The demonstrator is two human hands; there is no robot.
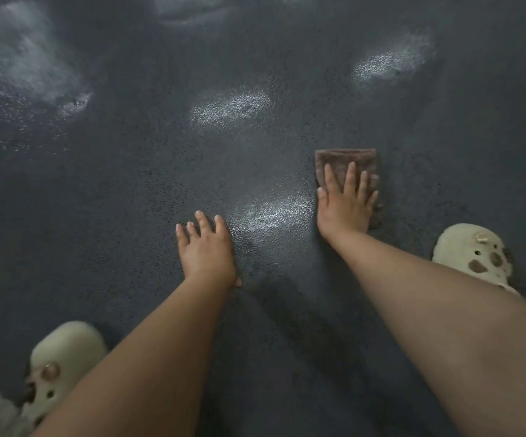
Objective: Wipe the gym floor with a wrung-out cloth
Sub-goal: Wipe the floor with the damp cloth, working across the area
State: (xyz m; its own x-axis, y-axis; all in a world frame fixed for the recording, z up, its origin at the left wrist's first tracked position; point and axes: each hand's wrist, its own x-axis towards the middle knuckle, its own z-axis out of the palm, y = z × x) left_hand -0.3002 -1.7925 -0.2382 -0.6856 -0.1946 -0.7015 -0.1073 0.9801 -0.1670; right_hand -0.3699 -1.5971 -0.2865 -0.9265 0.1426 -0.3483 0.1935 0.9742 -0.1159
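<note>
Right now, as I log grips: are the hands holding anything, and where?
Nothing is gripped. The right hand presses flat on the folded cloth; the left hand rests open on the floor.

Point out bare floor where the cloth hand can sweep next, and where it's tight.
Open: the floor ahead of the cloth, and the strip between left hand and right hand. Tight: toward the right clog and the left clog.

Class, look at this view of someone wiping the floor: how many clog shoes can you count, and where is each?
2. One cream clog sits at the lower left, beside the left arm, partly cut off. The other clog is at the right edge, behind the right hand pressing the cloth.
</note>
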